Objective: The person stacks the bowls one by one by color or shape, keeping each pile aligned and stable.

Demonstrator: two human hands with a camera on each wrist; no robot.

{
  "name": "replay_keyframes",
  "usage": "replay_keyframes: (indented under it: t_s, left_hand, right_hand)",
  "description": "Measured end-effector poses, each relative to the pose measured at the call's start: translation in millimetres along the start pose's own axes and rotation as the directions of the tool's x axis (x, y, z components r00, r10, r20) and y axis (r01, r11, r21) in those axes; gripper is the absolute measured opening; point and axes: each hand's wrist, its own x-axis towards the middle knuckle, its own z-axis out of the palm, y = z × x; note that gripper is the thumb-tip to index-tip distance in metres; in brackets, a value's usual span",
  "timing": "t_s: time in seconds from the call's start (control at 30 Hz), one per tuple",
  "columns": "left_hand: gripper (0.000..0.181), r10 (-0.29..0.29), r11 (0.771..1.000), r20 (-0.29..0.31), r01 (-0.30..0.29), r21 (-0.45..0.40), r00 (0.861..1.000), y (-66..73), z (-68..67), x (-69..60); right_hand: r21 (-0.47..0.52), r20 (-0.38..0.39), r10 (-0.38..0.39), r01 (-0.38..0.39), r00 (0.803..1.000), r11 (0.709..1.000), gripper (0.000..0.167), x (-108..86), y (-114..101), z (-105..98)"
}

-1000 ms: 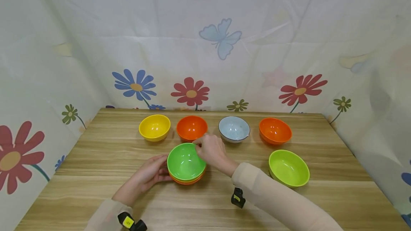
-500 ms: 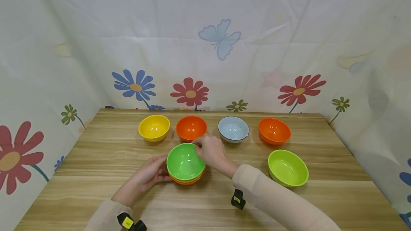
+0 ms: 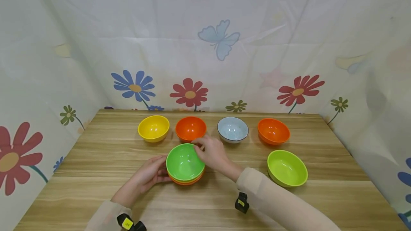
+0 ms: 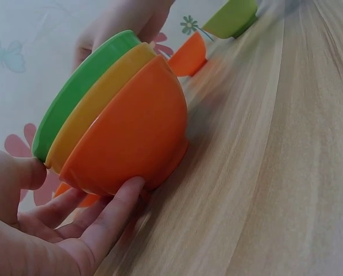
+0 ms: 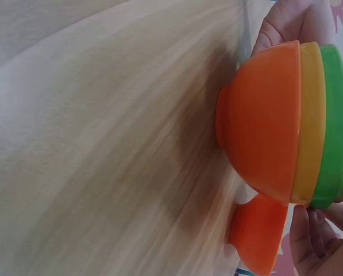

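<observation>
While left fingers (image 4: 116,214) clasp the stacked bowls (image 4: 131,126) at left, right fingers (image 5: 300,237) pinch the green top bowl (image 3: 184,164) at far right.
Even pressure should keep them level.

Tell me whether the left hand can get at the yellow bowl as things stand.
Probably yes, once the left hand lets go of the bowl stack: nothing stands between that hand and the yellow bowl.

A yellow bowl (image 3: 153,129) rests at 8 o'clock in the head view, a lime-green bowl (image 3: 287,169) at 4, a butterfly (image 3: 219,40) on the floral backdrop (image 3: 160,24) at 12.
</observation>
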Motion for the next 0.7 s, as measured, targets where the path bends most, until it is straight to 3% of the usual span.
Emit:
replay_keyframes:
  t_s: [0.4, 0.6, 0.7]
  left_hand:
    - [0.054, -0.003, 1.0, 0.002, 0.003, 0.001, 1.0, 0.3, 0.2, 0.3]
    - [0.052, -0.001, 1.0, 0.01, 0.001, -0.002, 1.0, -0.1, 0.2, 0.5]
    - [0.052, 0.0, 1.0, 0.008, 0.0, -0.001, 1.0, -0.1, 0.3, 0.1]
  right_hand:
    - [0.093, 0.005, -0.109, 0.108, 0.994, 0.99, 0.023, -12.0, 8, -6]
    - [0.046, 0.054, -0.157, 0.155, 0.986, 0.987, 0.033, -22.7, 12, -12]
    - [0.003, 0.038, -0.214, 0.214, 0.976, 0.977, 0.037, -28.2, 15, -13]
